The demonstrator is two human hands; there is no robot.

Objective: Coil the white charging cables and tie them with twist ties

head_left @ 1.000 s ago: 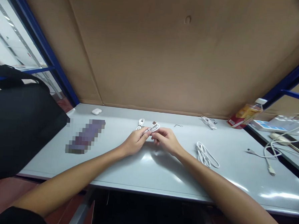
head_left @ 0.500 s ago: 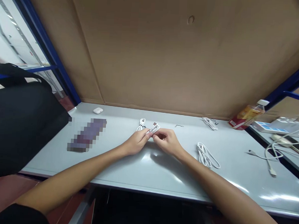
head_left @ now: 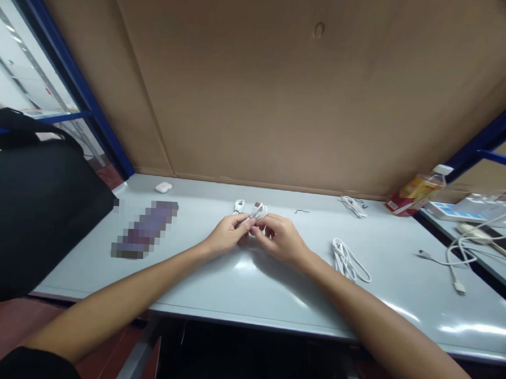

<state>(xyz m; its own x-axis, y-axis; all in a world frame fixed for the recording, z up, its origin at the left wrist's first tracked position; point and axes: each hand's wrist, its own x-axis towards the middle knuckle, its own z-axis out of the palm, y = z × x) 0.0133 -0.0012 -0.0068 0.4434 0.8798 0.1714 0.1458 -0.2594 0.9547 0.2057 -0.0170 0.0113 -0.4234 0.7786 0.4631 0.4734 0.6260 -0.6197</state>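
Observation:
A coiled white USB cable is held up between my two hands over the middle of the table, its plug pointing away from me. My left hand pinches the coil between thumb and fingers. The curled fingers of my right hand close on the coil's right side. Just behind my left hand lies another coiled white cable with a dark tie. A thin black twist tie rests behind my right hand. Loosely looped, a further white cable lies beside my right forearm.
Along the back stand a white earbud case, a tied white cable and a drink bottle. A blurred-out purple object lies left. Loose white cables spill over the right side. A black bag borders the table's left edge.
Both hands have shifted slightly left with the cable coil, and the coil has turned a little. My right hand's fingers have moved closer around it. The view has shifted slightly.

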